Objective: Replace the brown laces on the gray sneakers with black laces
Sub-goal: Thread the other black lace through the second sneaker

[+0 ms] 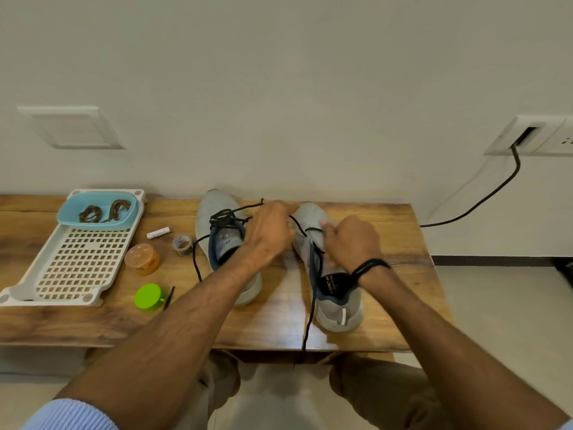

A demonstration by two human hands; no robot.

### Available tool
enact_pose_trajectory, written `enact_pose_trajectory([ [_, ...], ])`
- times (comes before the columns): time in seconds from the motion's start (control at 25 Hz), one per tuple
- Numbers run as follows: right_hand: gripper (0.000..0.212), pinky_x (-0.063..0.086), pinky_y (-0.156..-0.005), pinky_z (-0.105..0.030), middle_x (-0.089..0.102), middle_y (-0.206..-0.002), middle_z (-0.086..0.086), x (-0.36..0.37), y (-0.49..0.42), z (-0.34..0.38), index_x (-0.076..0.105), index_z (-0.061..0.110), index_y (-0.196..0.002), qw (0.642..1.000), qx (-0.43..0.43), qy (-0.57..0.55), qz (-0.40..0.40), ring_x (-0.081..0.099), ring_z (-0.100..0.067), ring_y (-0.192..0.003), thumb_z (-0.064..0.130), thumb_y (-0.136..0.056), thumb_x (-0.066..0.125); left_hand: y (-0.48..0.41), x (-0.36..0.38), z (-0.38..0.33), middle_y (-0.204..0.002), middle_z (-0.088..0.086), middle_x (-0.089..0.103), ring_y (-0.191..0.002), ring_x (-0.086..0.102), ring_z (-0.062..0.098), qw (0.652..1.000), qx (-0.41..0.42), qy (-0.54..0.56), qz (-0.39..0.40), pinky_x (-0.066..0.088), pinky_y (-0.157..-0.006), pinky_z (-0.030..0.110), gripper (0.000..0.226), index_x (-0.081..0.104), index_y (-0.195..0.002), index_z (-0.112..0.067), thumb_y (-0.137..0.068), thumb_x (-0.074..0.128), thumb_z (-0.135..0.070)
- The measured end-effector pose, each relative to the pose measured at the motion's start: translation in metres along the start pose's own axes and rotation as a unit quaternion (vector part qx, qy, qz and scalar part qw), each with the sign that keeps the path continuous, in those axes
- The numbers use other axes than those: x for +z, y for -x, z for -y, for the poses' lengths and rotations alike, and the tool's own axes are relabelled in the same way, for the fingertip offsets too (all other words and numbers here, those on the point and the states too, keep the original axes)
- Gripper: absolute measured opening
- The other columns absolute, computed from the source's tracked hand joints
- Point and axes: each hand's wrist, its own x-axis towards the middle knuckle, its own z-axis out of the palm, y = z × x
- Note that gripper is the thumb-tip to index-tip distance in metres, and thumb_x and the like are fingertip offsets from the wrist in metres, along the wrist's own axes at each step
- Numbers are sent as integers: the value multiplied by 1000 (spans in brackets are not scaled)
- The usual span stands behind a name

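At the right gray sneaker (338, 305), the left hand (273, 231) pinches the black lace (311, 305) and the right hand (353, 243) grips its upper. Best drawn flat, ends even. The brown laces (102, 211) lie well left of it.

A wooden table (403, 274) stands against a plain pale wall (279, 88), with pale floor (502, 311) to its right.
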Motion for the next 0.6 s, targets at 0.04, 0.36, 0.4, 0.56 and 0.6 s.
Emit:
enact_pose_trajectory([
  [0.04, 46, 48, -64, -31, 67, -71, -12, -9, -7, -7, 65, 4, -72, 1000, 15, 5, -25, 64, -33, -74, 41, -95, 51, 1, 4, -3, -132, 3, 64, -121, 60, 23, 999, 30, -13, 29, 52, -98, 44, 55, 63, -131, -23, -80, 56, -5],
  [0.36, 54, 45, -74, -30, 65, -120, -11, -14, -5, -19, 63, 6, -119, 979, -24, 164, 118, 62, -26, -105, 50, -88, 63, 7, 13, -13, -96, -2, 75, -84, 67, 17, 998, 48, -49, 5, 55, -73, 30, 20, 78, -102, -20, -89, 63, -14],
  [0.4, 49, 45, -74, -31, 66, -117, -12, -14, -6, -19, 61, 5, -122, 981, -28, 168, 92, 62, -27, -105, 43, -91, 63, 7, 13, -14, -90, -2, 75, -76, 67, 16, 998, 35, -47, -10, 52, -65, 28, 23, 79, -96, -19, -86, 60, -11],
  [0.56, 40, 48, -82, -35, 64, -116, -16, -12, -3, -16, 53, 3, -127, 988, 10, 144, 48, 60, -32, -110, 24, -93, 60, 6, 7, -14, -49, -2, 49, -44, 44, 15, 997, -57, -17, -47, 39, -44, 28, 23, 59, -54, -13, -74, 52, -5],
  [0.6, 36, 48, -83, -35, 63, -117, -17, -11, -2, -15, 54, 3, -124, 987, 7, 151, 48, 60, -31, -110, 23, -94, 59, 6, 2, -13, -46, -3, 40, -43, 40, 15, 995, -81, -3, -64, 39, -43, 29, 25, 51, -51, -14, -74, 51, -3],
])
